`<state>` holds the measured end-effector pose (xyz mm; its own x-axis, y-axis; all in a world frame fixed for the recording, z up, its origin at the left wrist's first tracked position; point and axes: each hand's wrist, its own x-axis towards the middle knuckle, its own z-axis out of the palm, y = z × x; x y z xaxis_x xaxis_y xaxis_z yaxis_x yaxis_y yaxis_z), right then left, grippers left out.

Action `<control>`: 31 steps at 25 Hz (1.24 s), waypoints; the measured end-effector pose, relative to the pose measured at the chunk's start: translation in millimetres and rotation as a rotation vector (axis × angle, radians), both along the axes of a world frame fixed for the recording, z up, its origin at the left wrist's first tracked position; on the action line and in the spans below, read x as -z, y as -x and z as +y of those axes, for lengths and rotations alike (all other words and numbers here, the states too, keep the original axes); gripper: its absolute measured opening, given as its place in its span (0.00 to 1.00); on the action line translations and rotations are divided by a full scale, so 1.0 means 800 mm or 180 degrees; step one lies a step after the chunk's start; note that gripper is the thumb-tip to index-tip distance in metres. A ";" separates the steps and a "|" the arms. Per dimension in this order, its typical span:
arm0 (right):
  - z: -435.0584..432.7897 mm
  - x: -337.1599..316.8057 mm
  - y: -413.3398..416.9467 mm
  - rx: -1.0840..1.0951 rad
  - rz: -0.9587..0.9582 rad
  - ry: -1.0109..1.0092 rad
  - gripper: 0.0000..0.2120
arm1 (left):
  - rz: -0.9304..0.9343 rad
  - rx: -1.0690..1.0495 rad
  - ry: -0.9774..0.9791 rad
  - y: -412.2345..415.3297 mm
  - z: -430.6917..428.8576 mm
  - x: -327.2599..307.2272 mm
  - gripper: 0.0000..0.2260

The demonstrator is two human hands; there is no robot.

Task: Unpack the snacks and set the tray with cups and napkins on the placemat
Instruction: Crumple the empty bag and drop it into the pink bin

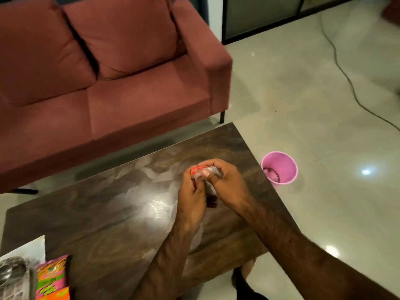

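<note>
Both my hands meet above the right part of the dark wooden table point(104, 213). My left hand point(191, 191) and my right hand point(227, 180) are closed together on a crumpled clear plastic wrapper point(205, 171) with a red strip at its left end. At the bottom left corner lie bright green, pink and orange snack packets point(53, 278). Beside them is a tray point(16, 278) under clear wrap, with something metallic inside. A white placemat point(26, 245) edge shows under it.
A pink bin point(279, 166) stands on the tiled floor just off the table's right edge, with crumpled material inside. A red sofa point(108, 83) fills the space behind the table. A cable point(342, 68) runs across the floor at the right.
</note>
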<state>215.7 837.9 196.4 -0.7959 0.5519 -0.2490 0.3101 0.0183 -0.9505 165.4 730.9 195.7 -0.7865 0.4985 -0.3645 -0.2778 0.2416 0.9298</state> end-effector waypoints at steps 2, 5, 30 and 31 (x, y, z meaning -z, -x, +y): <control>0.050 0.007 -0.022 0.0233 -0.0187 -0.0117 0.08 | -0.0152 0.0376 0.0164 -0.017 0.050 -0.003 0.11; 0.124 0.027 -0.051 0.0755 -0.0334 -0.0107 0.08 | -0.0027 0.0989 0.0471 -0.037 0.124 0.007 0.22; 0.424 0.270 -0.154 0.1543 -0.1294 -0.0730 0.17 | 0.0669 0.2609 0.1709 -0.084 0.503 0.259 0.32; 0.433 0.278 -0.152 0.1496 -0.1334 -0.0829 0.17 | 0.0690 0.2622 0.1751 -0.078 0.508 0.263 0.32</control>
